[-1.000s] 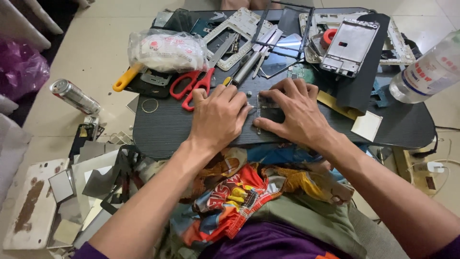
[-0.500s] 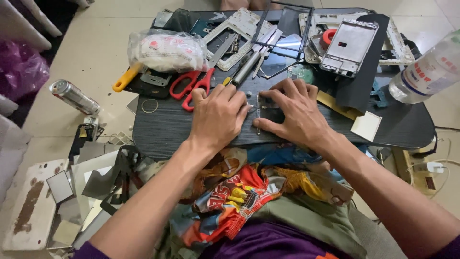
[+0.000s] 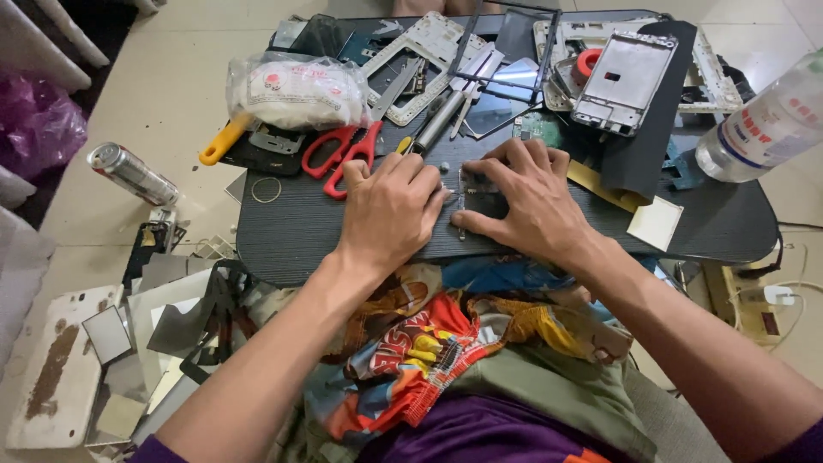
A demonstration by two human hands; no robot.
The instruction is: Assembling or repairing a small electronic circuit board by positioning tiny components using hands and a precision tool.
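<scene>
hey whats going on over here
A person sits at a low dark oval table with both hands pressed on a small dark flat electronic part. The left hand lies flat beside it and the right hand covers it, fingers spread. Red-handled scissors, a screwdriver with a yellow-and-black handle, a silver metal phone frame and a clear plastic bottle lie around them.

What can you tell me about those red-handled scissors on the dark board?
The scissors have glossy red plastic loop handles and plain metal blades. They lie flat on the dark board, blades shut and pointing up-right toward a white frame. The handles sit just left of the left hand, close but seemingly not touching.
</scene>
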